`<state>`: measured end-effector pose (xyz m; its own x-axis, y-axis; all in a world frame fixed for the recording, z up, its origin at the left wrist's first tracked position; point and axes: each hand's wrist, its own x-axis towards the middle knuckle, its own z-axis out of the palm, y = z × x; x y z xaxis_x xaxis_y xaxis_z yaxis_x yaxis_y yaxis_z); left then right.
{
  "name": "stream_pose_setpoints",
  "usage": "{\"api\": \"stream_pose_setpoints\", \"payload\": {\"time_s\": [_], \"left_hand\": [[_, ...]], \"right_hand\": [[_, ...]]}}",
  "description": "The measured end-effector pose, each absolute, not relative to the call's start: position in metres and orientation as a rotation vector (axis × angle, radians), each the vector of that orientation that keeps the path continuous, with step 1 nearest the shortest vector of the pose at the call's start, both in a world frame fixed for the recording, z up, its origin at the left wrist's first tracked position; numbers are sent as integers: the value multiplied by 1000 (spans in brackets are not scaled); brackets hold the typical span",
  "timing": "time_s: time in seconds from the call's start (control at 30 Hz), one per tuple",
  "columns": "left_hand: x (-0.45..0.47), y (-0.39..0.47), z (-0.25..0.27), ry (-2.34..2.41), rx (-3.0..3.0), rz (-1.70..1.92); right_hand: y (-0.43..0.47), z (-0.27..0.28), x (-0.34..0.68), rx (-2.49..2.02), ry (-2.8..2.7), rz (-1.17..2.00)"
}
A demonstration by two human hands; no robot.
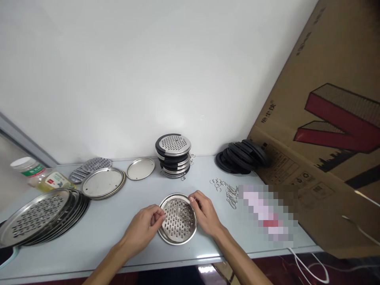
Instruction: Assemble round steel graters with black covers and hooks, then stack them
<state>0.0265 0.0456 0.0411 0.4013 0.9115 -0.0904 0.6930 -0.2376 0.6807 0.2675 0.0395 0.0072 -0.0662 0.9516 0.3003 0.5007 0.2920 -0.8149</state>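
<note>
"Grip?"
"My left hand [143, 225] is resting with fingertips together at the grater's [178, 221] left edge. My right hand [206, 213] is touching the tray's [195, 230] upper right rim. Whether either is clamping, I cannot tell."
"Grater position?"
"It is lying in the tray, between my hands."
"Beyond?"
"A stack [174, 169] is standing behind; rings [219, 183] and hooks [232, 196] are lying rightward, near black bands [242, 157]."
</note>
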Motion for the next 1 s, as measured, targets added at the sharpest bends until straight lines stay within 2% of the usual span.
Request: {"api": "stream_pose_setpoints", "payload": {"time_s": [0.67, 1.0], "left_hand": [[26, 47, 24, 1495, 2199, 378], [23, 44, 24, 1457, 2213, 402]], "right_hand": [[39, 4, 271, -1276, -1763, 684], [40, 6, 265, -1388, -1801, 611]]}}
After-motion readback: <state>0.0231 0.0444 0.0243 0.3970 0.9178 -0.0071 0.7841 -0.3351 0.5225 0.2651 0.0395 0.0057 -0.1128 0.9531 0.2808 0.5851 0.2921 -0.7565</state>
